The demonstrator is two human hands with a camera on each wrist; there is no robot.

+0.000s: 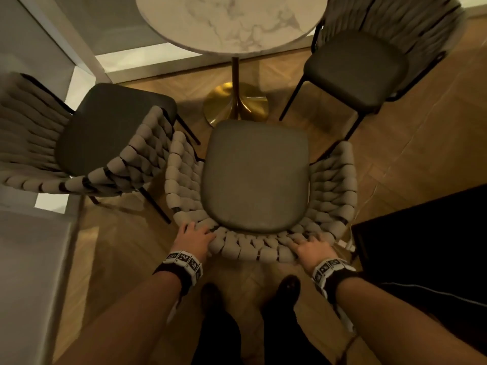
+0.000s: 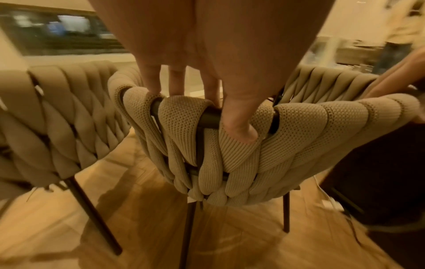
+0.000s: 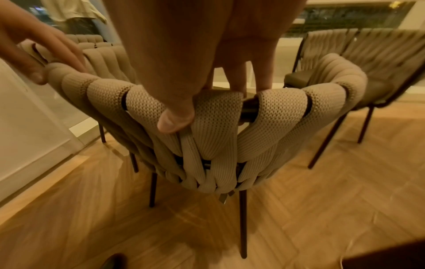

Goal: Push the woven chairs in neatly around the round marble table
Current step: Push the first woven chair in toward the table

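The round marble table (image 1: 232, 22) stands on a gold pedestal base (image 1: 237, 104) at the top of the head view. Three woven chairs ring it. The middle chair (image 1: 255, 175) faces the table, its seat front just above the base. My left hand (image 1: 196, 237) grips the left part of its backrest rim, fingers over the top and thumb (image 2: 239, 127) on the outer weave. My right hand (image 1: 309, 246) grips the right part the same way, thumb (image 3: 174, 120) outside. The left chair (image 1: 113, 127) sits angled, its arm close to the middle chair. The right chair (image 1: 355, 67) has its seat partly under the tabletop.
A dark piece of furniture (image 1: 421, 246) stands close on the right, with a white cable (image 1: 345, 245) on the floor beside it. A pale wall and glass panel (image 1: 31, 259) run along the left. My shoes (image 1: 210, 293) are on the herringbone wood floor behind the chair.
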